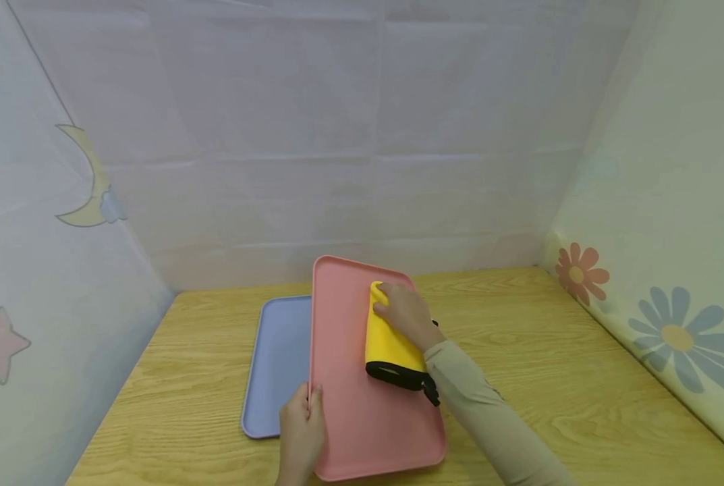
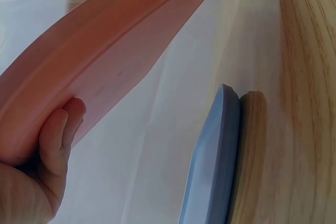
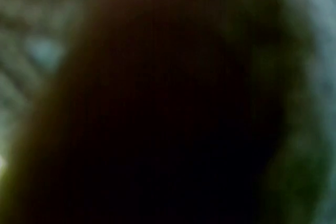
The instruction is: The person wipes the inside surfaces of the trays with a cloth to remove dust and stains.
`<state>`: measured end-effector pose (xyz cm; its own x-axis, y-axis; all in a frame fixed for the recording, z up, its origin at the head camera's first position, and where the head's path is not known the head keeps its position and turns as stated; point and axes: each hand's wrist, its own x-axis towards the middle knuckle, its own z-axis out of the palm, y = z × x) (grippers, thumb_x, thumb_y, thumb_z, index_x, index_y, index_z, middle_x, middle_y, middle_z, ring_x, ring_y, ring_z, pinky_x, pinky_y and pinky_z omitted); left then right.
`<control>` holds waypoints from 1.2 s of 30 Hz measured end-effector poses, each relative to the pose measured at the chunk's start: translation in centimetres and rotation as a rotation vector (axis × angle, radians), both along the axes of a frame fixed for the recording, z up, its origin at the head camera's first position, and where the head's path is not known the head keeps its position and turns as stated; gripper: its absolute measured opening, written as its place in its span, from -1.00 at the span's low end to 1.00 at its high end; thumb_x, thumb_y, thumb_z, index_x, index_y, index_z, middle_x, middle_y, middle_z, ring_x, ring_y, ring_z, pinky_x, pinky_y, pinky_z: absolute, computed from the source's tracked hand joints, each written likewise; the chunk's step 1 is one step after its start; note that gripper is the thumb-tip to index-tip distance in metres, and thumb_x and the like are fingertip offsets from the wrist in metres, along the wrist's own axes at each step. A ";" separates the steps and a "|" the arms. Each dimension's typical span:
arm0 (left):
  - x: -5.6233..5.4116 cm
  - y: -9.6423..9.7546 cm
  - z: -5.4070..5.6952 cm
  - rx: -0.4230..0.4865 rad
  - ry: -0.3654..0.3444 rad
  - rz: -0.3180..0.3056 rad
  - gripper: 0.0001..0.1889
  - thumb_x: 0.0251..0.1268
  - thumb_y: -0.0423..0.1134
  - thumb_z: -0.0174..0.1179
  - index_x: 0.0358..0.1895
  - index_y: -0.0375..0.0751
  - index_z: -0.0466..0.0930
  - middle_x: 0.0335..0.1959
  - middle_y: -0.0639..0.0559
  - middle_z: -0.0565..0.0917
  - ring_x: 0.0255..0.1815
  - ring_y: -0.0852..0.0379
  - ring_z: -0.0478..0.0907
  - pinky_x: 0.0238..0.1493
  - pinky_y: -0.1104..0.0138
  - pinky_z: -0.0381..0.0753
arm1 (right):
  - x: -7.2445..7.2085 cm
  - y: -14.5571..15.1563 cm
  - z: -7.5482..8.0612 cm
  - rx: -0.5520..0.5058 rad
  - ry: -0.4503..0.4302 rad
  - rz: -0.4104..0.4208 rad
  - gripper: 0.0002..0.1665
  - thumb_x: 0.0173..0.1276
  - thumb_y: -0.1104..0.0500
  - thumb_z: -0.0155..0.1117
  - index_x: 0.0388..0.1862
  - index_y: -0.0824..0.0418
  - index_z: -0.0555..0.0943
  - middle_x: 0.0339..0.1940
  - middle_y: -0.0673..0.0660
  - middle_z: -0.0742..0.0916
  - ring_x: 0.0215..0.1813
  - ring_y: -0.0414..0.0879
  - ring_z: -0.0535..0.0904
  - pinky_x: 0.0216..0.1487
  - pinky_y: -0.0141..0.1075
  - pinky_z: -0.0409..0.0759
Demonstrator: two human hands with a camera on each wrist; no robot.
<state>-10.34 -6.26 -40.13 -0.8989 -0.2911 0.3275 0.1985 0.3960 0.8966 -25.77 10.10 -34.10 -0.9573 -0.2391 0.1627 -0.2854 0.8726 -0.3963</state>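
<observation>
The left hand [image 1: 301,426] gripped the left edge of the pink tray [image 1: 349,418], thumb on the front face and fingers behind. The right hand [image 1: 405,312] grasped the upper part of the yellow cloth [image 1: 388,346] with bent fingers, holding it against the tray's face, right of centre. The right wrist view was too dark and blurred to add detail.

The pink tray was rectangular, with rounded corners and a low raised rim; it stood tilted. The cloth was folded and edged in black.

The blue tray [image 1: 279,364] lay on the wooden table [image 1: 556,351], partly hidden behind the pink tray's left edge. To the right, tabletop extended to the flowered wall covering [image 1: 671,202], well apart from the trays.
</observation>
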 end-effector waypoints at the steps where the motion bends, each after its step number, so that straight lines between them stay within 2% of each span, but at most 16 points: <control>1: 0.0 0.0 0.0 0.003 -0.001 -0.001 -0.72 0.28 -0.42 -0.01 -0.63 -0.25 0.30 -0.77 0.16 0.15 -0.77 0.35 0.08 -0.77 0.46 0.14 | 0.0 0.1 0.0 -0.004 -0.001 0.000 -0.49 0.22 0.11 0.11 0.18 0.19 0.42 -0.05 0.16 0.59 -0.51 -0.11 0.39 -0.51 -0.30 0.36; 6: 0.0 -0.1 0.0 -0.029 0.040 0.012 -0.73 0.27 -0.42 0.00 -0.63 -0.24 0.31 -0.77 0.18 0.15 -0.76 0.36 0.09 -0.76 0.45 0.16 | -0.2 0.7 -0.2 -0.013 0.010 -0.001 -0.50 0.23 0.13 0.11 0.17 0.21 0.42 0.05 0.17 0.55 -0.42 -0.09 0.42 -0.42 -0.27 0.40; 15: 0.0 -0.2 0.0 -0.043 0.063 0.026 -0.74 0.25 -0.43 0.01 -0.62 -0.25 0.33 -0.76 0.18 0.14 -0.74 0.34 0.11 -0.74 0.44 0.18 | -0.6 1.6 -0.7 0.001 -0.014 -0.027 -0.48 0.21 0.14 0.11 0.17 0.23 0.42 0.03 0.21 0.56 -0.38 -0.04 0.44 -0.47 -0.27 0.39; 20: -0.1 -0.4 0.0 -0.053 0.087 0.032 -0.72 0.26 -0.43 0.01 -0.64 -0.23 0.30 -0.76 0.19 0.13 -0.74 0.35 0.09 -0.75 0.45 0.16 | -0.9 2.2 -1.0 0.011 -0.020 -0.040 -0.52 0.20 0.15 0.12 0.11 0.26 0.45 -0.17 0.23 0.60 -0.46 -0.03 0.41 -0.52 -0.29 0.35; 24: 0.0 -0.5 -0.1 -0.060 0.089 0.044 -0.71 0.25 -0.44 0.02 -0.65 -0.23 0.29 -0.76 0.19 0.13 -0.75 0.36 0.08 -0.76 0.45 0.15 | -1.0 2.6 -1.4 0.026 -0.030 -0.058 -0.55 0.20 0.15 0.14 0.08 0.26 0.47 -0.21 0.21 0.60 -0.45 -0.03 0.42 -0.47 -0.27 0.36; 31: 0.1 -0.4 0.2 -0.064 0.077 0.056 -0.71 0.24 -0.45 0.02 -0.65 -0.23 0.28 -0.76 0.18 0.13 -0.75 0.36 0.06 -0.76 0.45 0.14 | -1.2 3.3 -2.0 0.065 -0.043 -0.093 -0.50 0.20 0.13 0.13 0.14 0.23 0.44 0.00 0.24 0.57 -0.28 0.03 0.49 -0.44 -0.22 0.42; 36: 0.3 -0.4 0.3 -0.070 0.078 0.058 -0.71 0.23 -0.45 0.03 -0.65 -0.23 0.28 -0.76 0.18 0.13 -0.75 0.37 0.06 -0.76 0.45 0.14 | -1.1 3.5 -2.1 0.068 -0.061 -0.105 -0.49 0.23 0.10 0.14 0.16 0.21 0.43 0.04 0.25 0.55 -0.26 0.04 0.50 -0.48 -0.23 0.41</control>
<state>-10.08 -6.66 -39.88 -0.8521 -0.3159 0.4173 0.2414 0.4702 0.8489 -26.91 13.57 -36.16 -0.9853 -0.1455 0.0901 -0.1680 0.9218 -0.3493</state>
